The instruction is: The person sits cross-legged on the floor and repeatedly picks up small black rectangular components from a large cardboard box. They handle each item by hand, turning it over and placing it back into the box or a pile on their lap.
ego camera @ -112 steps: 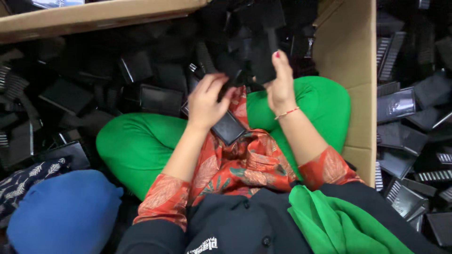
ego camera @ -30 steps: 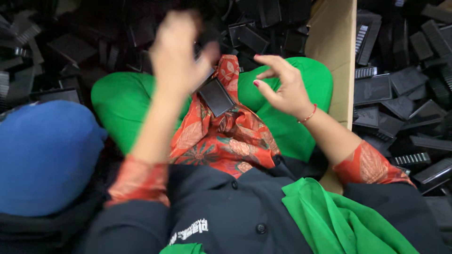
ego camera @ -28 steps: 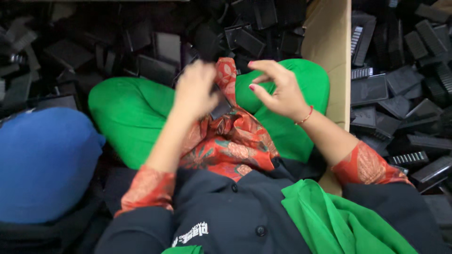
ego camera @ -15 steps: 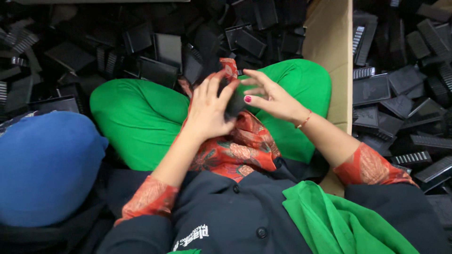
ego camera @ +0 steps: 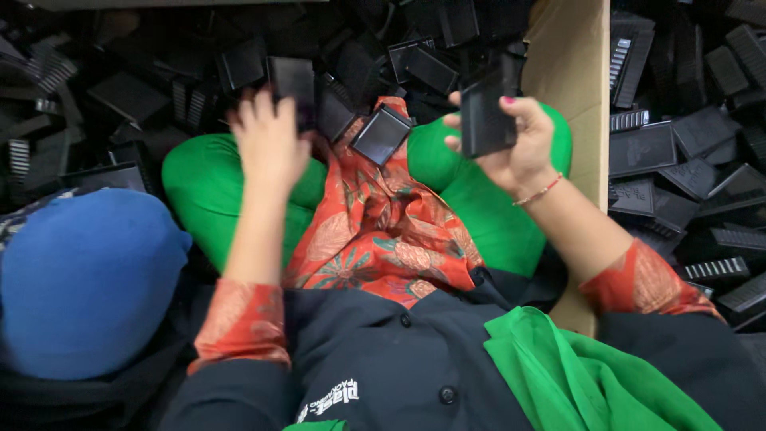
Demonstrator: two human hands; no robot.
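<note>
I sit cross-legged in green trousers with an orange patterned cloth over my lap. My right hand is raised and grips a flat black plastic part at the upper right of my lap. My left hand reaches forward to the heap of black plastic parts ahead, its fingers on a square black piece; whether it grips that piece I cannot tell. Another square black part lies on the cloth between my knees.
A cardboard wall stands upright right of my right knee. Beyond it lies another heap of ribbed black parts. A round blue cushion-like object sits beside my left leg.
Half a second ago both hands met over my lap on one black part. Now they have separated: the right lifted a part up and right, the left reached forward to the heap.
</note>
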